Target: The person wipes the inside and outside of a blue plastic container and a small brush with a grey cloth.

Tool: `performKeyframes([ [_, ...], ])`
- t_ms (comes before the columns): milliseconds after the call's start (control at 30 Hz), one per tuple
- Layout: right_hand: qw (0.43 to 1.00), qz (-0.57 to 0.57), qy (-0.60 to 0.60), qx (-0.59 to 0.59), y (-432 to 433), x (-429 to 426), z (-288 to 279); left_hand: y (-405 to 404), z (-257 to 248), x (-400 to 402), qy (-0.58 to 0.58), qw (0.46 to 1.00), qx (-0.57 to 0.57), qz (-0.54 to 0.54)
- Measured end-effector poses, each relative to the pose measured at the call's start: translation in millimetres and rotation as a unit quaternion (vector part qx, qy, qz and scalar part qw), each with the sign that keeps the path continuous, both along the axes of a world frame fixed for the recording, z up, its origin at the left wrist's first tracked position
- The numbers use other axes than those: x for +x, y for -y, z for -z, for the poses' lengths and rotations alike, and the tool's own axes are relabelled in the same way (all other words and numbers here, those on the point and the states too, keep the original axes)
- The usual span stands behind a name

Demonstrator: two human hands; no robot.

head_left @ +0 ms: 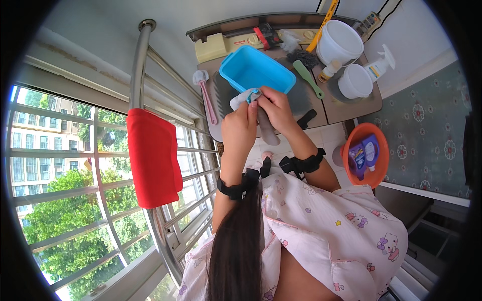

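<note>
A grey sock (pixel 269 131) with teal trim near its upper end is pinched between both my hands, over the near side of the washing machine top. My left hand (pixel 241 124) grips its upper part from the left, thumb up. From the right, my right hand (pixel 278 109) holds the same part, fingers bent. The lower part hangs down past the machine's front edge. Just beyond my hands stands a blue plastic basin (pixel 260 69); no water or contents show in it.
On the twin-tub washing machine (pixel 316 109) lie a pink-handled brush (pixel 208 98), a green-handled brush (pixel 308 79) and a black item (pixel 307 119). White buckets (pixel 340 43) and a spray bottle (pixel 380 66) stand right. An orange bucket (pixel 367 150) holds purple bottles. A red cloth (pixel 154 158) hangs on the metal rail.
</note>
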State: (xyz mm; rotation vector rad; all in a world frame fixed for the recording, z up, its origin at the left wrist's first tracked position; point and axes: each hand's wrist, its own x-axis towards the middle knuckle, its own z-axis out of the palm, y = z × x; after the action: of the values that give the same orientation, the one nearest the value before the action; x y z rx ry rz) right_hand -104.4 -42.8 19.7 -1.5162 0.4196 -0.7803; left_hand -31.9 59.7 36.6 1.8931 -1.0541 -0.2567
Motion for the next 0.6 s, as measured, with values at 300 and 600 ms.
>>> performKeyframes([
  [300,0.991,-0.006,-0.052,-0.122,-5,-6,-13,-12,2,13,0.068,0.997,-0.031,-0.026],
  [600,0.984,0.007,-0.042,-0.171,2,-10,-7,-21,20,35,-0.143,0.964,-0.146,-0.170],
])
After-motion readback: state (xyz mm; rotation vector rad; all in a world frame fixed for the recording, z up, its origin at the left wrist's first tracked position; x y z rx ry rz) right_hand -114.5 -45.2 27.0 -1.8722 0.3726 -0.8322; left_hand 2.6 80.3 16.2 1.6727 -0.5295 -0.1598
